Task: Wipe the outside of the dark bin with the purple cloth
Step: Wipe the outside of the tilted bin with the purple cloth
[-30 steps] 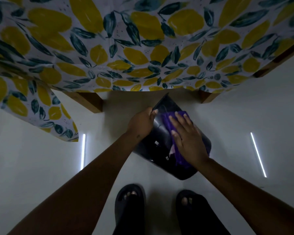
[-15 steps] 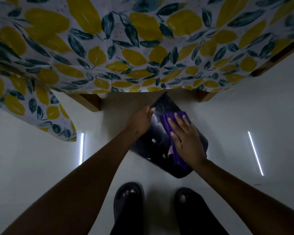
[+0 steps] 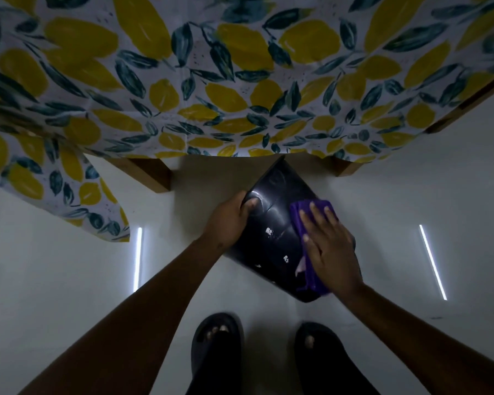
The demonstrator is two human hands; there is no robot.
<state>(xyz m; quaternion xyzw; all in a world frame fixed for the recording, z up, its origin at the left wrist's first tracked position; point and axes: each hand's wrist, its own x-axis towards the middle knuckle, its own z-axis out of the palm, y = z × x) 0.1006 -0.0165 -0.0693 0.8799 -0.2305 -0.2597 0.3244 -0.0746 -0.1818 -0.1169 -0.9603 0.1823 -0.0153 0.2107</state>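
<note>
The dark bin is glossy black and tilted over on the white floor, its far end under the table edge. My left hand grips the bin's left rim, thumb on the shiny side. My right hand lies flat on the purple cloth, pressing it against the bin's right side. The cloth shows past my fingertips and below my palm; the rest is hidden under the hand. A few small white marks sit on the bin's side.
A table with a lemon-and-leaf print tablecloth overhangs the bin, with wooden legs at left and right. My feet in black sandals stand just below the bin. Two light strips reflect on the white floor.
My right hand and the cloth have slid a little to the right and down across the bin's side. The left hand keeps its grip on the rim.
</note>
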